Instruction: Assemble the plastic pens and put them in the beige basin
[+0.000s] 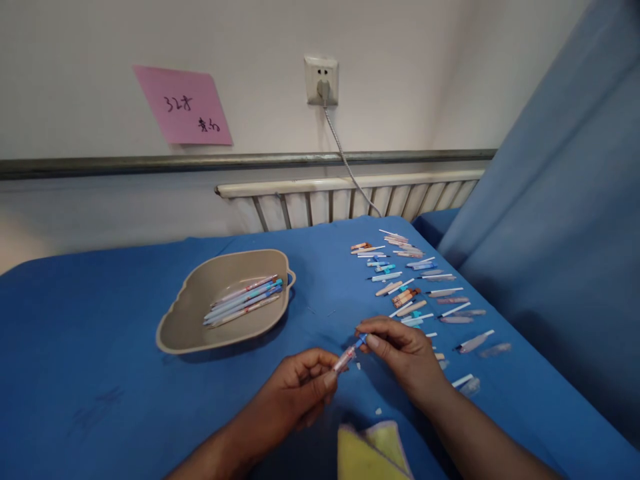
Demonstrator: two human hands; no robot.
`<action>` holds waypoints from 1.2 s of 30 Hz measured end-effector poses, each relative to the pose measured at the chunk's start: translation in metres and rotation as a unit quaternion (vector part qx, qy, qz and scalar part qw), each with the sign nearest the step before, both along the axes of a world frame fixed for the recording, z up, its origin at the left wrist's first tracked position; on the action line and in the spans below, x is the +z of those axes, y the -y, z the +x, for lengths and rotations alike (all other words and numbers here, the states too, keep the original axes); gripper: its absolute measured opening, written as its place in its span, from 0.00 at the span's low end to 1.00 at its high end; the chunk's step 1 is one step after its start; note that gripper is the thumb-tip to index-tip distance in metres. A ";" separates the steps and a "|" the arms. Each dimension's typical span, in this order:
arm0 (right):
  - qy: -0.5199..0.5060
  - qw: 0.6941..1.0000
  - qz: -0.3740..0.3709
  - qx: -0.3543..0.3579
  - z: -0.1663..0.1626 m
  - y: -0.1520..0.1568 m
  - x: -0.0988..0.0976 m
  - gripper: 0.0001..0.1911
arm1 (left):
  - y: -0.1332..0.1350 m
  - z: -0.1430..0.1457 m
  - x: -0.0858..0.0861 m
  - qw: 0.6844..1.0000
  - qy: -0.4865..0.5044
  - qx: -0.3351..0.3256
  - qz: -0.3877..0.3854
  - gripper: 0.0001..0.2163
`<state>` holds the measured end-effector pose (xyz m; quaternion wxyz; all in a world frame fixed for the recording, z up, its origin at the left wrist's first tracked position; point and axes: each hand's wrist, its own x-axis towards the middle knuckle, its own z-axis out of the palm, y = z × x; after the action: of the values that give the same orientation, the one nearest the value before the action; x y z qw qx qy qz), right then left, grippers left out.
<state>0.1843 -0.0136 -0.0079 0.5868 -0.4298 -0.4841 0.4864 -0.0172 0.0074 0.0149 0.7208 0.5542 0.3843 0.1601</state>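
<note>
Both my hands hold one small pen [351,353] over the blue table [100,347]. My left hand [300,390] pinches its pale, pinkish lower end. My right hand [400,350] pinches the blue upper end with thumb and fingertips. To the right of my right hand lie several loose pen parts [415,287] in rows: barrels, refills and caps. A beige tray [185,327] to the left holds several whole pens [245,300].
A yellow cloth [370,453] lies at the table's near edge between my arms. Behind the table are a white radiator [350,200], a wall socket with a plugged cable [321,80] and a pink note [184,107]. A blue fabric screen [560,200] rises on the right.
</note>
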 end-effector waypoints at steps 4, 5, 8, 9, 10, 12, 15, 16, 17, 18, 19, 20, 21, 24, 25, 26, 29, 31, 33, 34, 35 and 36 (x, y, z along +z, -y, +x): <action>0.048 0.998 0.032 -0.015 0.001 0.001 0.005 0.08 | 0.000 0.000 0.000 1.000 -0.004 0.003 0.002 0.14; 0.058 0.997 0.039 -0.016 0.002 0.001 0.006 0.08 | 0.000 0.001 0.000 1.000 -0.006 0.004 0.002 0.14; 0.079 0.995 0.055 -0.018 0.003 0.001 0.007 0.08 | -0.001 0.001 -0.001 1.000 -0.009 0.003 0.006 0.14; 0.083 0.995 0.057 -0.020 0.003 0.001 0.007 0.08 | -0.001 0.001 -0.001 1.000 -0.009 0.003 0.009 0.14; 0.086 0.994 0.060 -0.023 0.003 0.002 0.007 0.08 | -0.002 0.001 -0.001 1.000 -0.009 0.004 0.012 0.14; 0.090 0.994 0.063 -0.024 0.002 0.002 0.007 0.08 | -0.002 0.001 -0.001 1.000 -0.006 0.003 0.018 0.14; 0.098 0.993 0.067 -0.021 0.001 0.003 0.007 0.09 | -0.002 0.002 0.000 1.000 -0.004 0.000 0.026 0.13; 0.101 0.992 0.067 -0.021 0.001 0.004 0.008 0.09 | -0.002 0.002 0.000 1.000 -0.005 -0.001 0.028 0.13; 0.103 0.992 0.067 -0.022 0.001 0.004 0.008 0.09 | -0.002 0.003 0.001 1.000 -0.005 -0.003 0.029 0.13; 0.106 0.992 0.066 -0.022 0.001 0.004 0.008 0.09 | -0.003 0.003 0.001 1.000 -0.006 -0.004 0.030 0.14; 0.108 0.992 0.066 -0.023 0.000 0.004 0.008 0.09 | -0.003 0.003 0.001 1.000 -0.007 -0.004 0.030 0.14; 0.109 0.992 0.065 -0.023 0.000 0.004 0.008 0.09 | -0.003 0.003 0.001 1.000 -0.009 -0.003 0.029 0.14; 0.109 0.992 0.064 -0.024 0.000 0.004 0.008 0.09 | -0.003 0.002 0.001 1.000 -0.011 -0.002 0.028 0.14; 0.106 0.993 0.056 -0.019 -0.001 0.004 0.007 0.08 | -0.002 0.002 0.000 1.000 -0.014 0.003 0.025 0.15; 0.102 0.993 0.051 -0.015 -0.001 0.004 0.007 0.08 | -0.002 0.001 0.000 1.000 -0.014 0.005 0.024 0.15; 0.096 0.994 0.045 -0.011 -0.001 0.003 0.007 0.09 | -0.002 0.001 0.000 1.000 -0.014 0.005 0.023 0.15; 0.084 0.996 0.030 -0.005 -0.002 0.003 0.006 0.08 | -0.002 0.001 0.000 1.000 -0.014 0.003 0.021 0.14; 0.086 0.996 0.028 -0.011 -0.001 0.003 0.006 0.08 | -0.003 0.002 0.000 1.000 -0.016 0.003 0.023 0.15; 0.085 0.996 0.023 -0.021 -0.001 0.004 0.006 0.08 | -0.004 0.002 0.000 0.999 -0.018 0.008 0.028 0.15; 0.084 0.996 0.020 -0.026 -0.001 0.004 0.006 0.08 | -0.004 0.002 -0.001 0.999 -0.018 0.010 0.030 0.15; 0.086 0.996 0.018 -0.030 -0.002 0.005 0.006 0.09 | -0.005 0.002 -0.002 0.999 -0.017 0.012 0.033 0.15; 0.093 0.995 0.023 -0.032 -0.002 0.006 0.006 0.10 | -0.005 0.002 -0.003 0.999 -0.014 0.012 0.035 0.15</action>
<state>0.1821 -0.0194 -0.0016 0.5644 -0.4751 -0.5330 0.4143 -0.0154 0.0122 0.0121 0.6936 0.5767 0.3950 0.1740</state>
